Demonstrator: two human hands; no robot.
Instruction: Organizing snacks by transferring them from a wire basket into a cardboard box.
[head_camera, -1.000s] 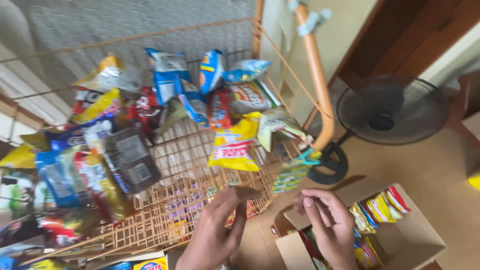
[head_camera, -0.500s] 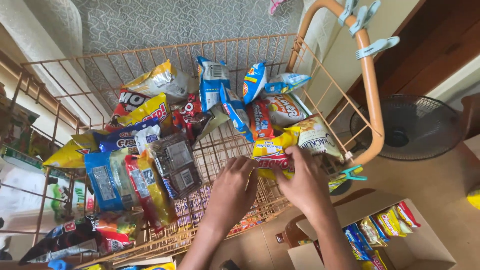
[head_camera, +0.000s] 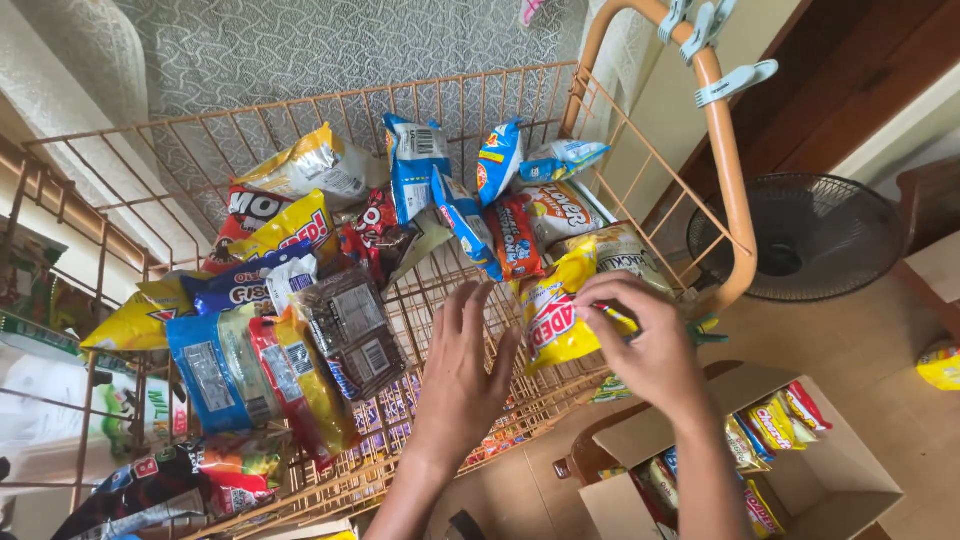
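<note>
A big orange wire rack (head_camera: 640, 180) full of snack bags stands by a patterned wall. A fan (head_camera: 810, 235) and an open box (head_camera: 830, 480) sit on the tan floor. The right hand (head_camera: 645, 340) pinches a yellow bag (head_camera: 550, 320) at the rack's right side. The bag stands tall, top up. The left hand (head_camera: 465, 370) lies flat and open on the wire beside it.

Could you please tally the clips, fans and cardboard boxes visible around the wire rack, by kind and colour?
Pale blue clips: 3
Green clip: 1
Fan: 1
Cardboard box: 1
Total: 6
</note>
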